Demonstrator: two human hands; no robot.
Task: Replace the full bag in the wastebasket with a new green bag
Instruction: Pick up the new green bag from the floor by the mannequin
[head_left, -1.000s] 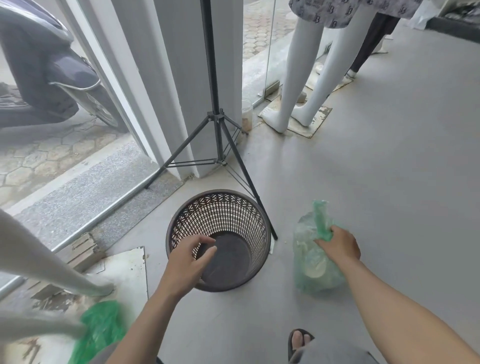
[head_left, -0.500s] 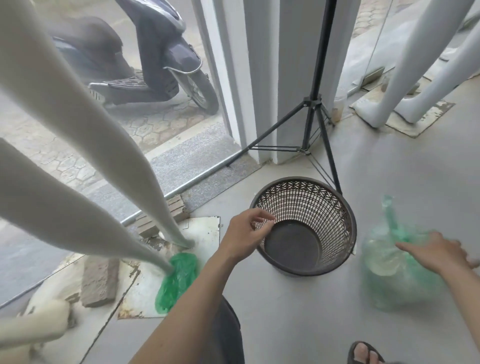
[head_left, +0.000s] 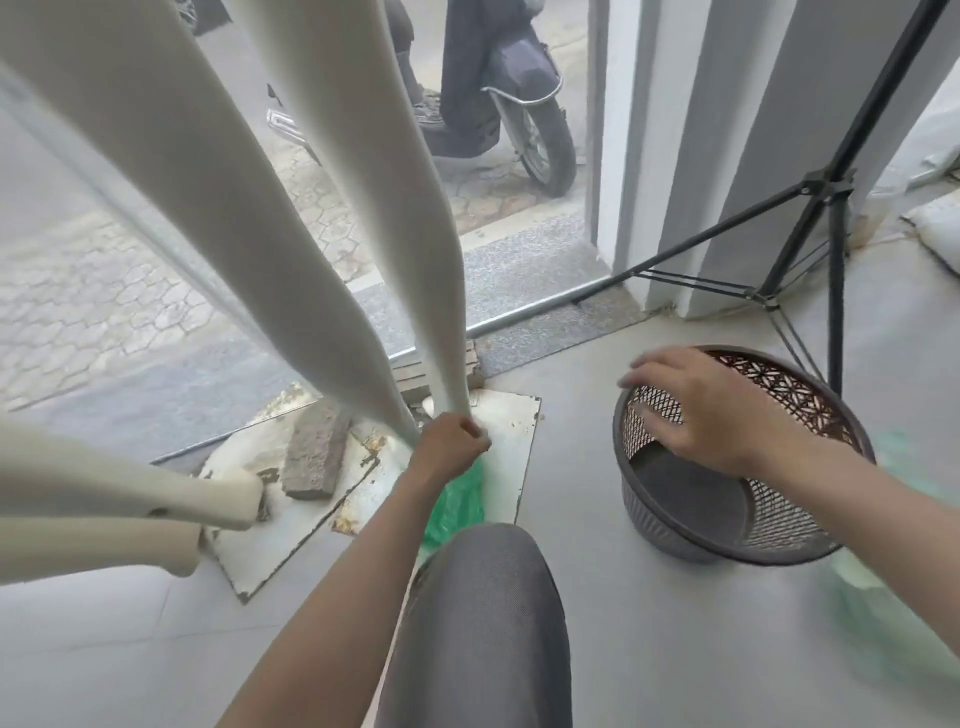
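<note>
Left hand (head_left: 451, 441) moved from wastebasket (head_left: 675, 525), now clutching new green bag (head_left: 457, 501) (crumpled); right hand (head_left: 719, 410) spread, empty.

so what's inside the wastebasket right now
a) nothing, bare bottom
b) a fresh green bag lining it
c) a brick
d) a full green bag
a: the wastebasket shows its dark bare bottom through the open top, with no liner; the new green bag lies on the floor under the left hand.
</note>
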